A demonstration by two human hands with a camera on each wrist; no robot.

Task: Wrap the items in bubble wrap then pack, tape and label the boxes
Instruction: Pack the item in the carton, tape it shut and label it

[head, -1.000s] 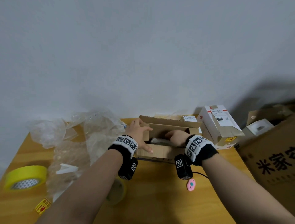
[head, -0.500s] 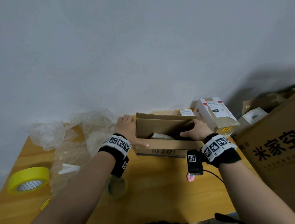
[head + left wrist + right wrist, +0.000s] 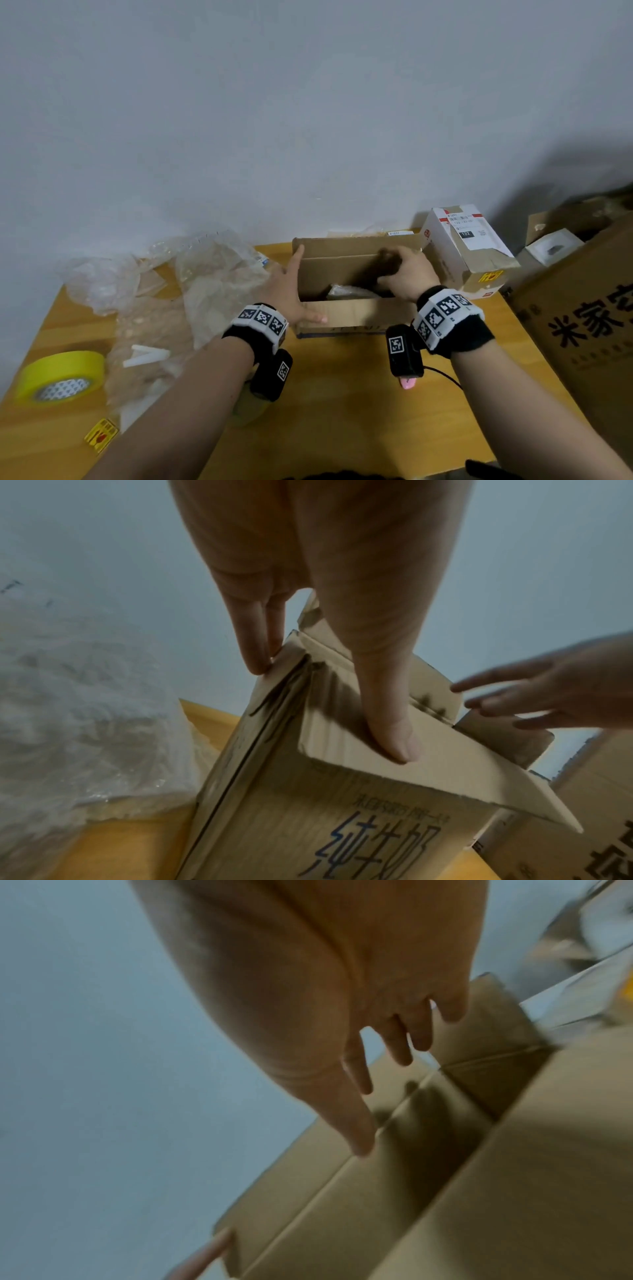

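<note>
While open brown cardboard box (image 3: 356, 310) sits mid wooden table (image 3: 342, 394), I judge it light, thin-walled, flaps floppy; hold by corners, not flaps. Left hand (image 3: 291, 291) flat, fingers (image 3: 253, 642) straight against left wall, thumb on front flap. Right hand (image 3: 407, 274) relaxed, fingers (image 3: 356, 1069) spread at right flap. Bubble-wrapped item (image 3: 346, 291) inside. Grey wall behind; clutter crowds both sides.
</note>
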